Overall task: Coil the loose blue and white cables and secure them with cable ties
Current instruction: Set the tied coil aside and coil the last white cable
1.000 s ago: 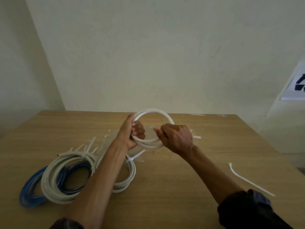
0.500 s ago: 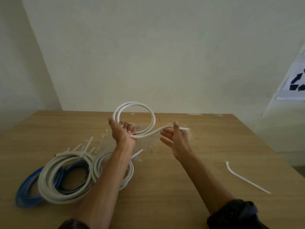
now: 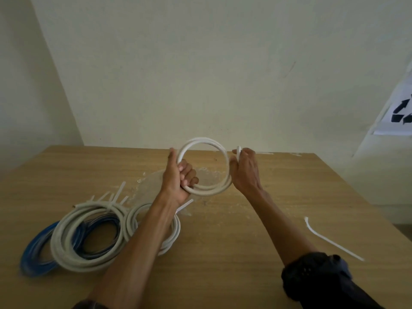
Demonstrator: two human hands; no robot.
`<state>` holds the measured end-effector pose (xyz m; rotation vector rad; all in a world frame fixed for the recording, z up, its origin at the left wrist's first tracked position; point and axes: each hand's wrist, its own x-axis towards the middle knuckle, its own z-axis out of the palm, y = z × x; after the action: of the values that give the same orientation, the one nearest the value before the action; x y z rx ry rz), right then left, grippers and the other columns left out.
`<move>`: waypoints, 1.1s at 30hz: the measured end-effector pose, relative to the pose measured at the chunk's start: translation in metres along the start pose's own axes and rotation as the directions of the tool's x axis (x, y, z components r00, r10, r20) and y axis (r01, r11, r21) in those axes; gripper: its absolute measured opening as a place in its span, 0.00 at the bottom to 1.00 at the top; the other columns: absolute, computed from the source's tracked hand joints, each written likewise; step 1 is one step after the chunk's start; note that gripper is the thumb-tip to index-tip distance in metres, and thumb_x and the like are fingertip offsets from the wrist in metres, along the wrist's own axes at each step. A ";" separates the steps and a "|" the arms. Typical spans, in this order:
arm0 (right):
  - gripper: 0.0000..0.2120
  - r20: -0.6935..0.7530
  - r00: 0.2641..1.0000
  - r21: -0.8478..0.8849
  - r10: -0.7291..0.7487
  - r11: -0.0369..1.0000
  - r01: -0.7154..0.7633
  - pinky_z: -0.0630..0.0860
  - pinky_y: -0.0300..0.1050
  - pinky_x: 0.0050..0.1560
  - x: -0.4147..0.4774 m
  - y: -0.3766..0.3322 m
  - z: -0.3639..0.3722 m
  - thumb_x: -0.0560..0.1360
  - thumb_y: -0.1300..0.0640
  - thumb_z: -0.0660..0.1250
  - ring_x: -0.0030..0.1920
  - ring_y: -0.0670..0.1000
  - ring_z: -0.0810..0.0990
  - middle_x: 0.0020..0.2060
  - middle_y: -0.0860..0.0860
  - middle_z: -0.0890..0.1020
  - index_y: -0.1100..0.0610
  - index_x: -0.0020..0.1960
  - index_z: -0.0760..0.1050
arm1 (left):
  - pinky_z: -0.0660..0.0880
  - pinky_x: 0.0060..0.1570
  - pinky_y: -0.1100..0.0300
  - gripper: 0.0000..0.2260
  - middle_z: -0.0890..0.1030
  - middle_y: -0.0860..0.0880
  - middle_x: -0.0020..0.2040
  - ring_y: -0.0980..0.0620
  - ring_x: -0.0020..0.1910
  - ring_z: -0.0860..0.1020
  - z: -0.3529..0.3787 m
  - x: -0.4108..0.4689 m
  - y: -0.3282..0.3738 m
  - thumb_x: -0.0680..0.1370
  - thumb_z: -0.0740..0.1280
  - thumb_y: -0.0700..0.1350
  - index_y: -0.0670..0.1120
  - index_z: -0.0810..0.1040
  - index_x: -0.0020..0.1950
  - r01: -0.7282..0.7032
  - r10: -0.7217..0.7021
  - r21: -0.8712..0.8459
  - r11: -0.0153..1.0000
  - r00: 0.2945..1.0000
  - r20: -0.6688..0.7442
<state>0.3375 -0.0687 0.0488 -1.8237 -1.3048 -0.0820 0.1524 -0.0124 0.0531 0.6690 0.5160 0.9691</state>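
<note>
A white cable [image 3: 201, 141] is wound into a small upright coil above the wooden table [image 3: 223, 253]. My left hand [image 3: 177, 177] grips the coil's left side, fingers curled through the ring. My right hand [image 3: 245, 172] holds the coil's right side and pinches the cable's free end, which sticks up above the fingers. On the table at the left lie a tied large white coil [image 3: 66, 253], a blue coil [image 3: 33, 257] partly under it, and a smaller white coil [image 3: 131, 217] partly hidden by my left forearm. A loose white cable tie [image 3: 330, 240] lies at the right.
Several tie tails [image 3: 119, 194] stick out from the coils at the left. The pale wall stands just behind the table's far edge. A paper sign with black arrows [image 3: 401, 110] hangs at the far right. Pale scuffs mark the table's middle.
The cable's loose tail, which trailed right to my open right hand, is now wound onto the coil. My right hand has closed on the coil's right side and the cable end.
</note>
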 end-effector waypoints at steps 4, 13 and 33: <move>0.21 0.116 0.986 0.182 -0.119 0.979 0.096 0.80 0.52 0.35 -0.010 -0.002 0.002 0.86 0.53 0.55 0.39 0.56 0.83 0.44 0.58 0.83 0.58 0.77 0.64 | 0.55 0.21 0.61 0.28 0.58 0.52 0.19 0.56 0.16 0.56 -0.011 -0.001 -0.009 0.83 0.57 0.64 0.50 0.62 0.27 0.123 -0.129 0.075 0.990 0.988 0.083; 0.28 0.447 0.887 0.002 -0.112 0.992 0.124 0.79 0.55 0.50 -0.021 0.020 0.008 0.83 0.60 0.58 0.47 0.59 0.81 0.55 0.59 0.78 0.60 0.81 0.53 | 0.56 0.22 0.65 0.27 0.59 0.51 0.22 0.54 0.17 0.56 -0.015 0.002 -0.020 0.81 0.58 0.65 0.49 0.64 0.30 0.141 -0.073 0.364 0.920 0.978 -0.194; 0.25 0.619 0.723 0.772 0.308 -0.067 -0.632 0.59 0.37 0.19 -0.042 0.001 0.009 0.81 0.39 0.61 0.20 0.44 0.56 0.23 0.46 0.58 0.52 0.32 0.61 | 0.56 0.19 0.64 0.25 0.59 0.51 0.22 0.54 0.17 0.57 -0.005 0.012 -0.019 0.83 0.57 0.61 0.48 0.64 0.31 0.137 -0.077 0.277 0.951 0.973 -0.215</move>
<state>0.3158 -0.0935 0.0210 -0.8912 -0.3807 1.2409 0.1654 -0.0076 0.0348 0.8000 0.8789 0.8702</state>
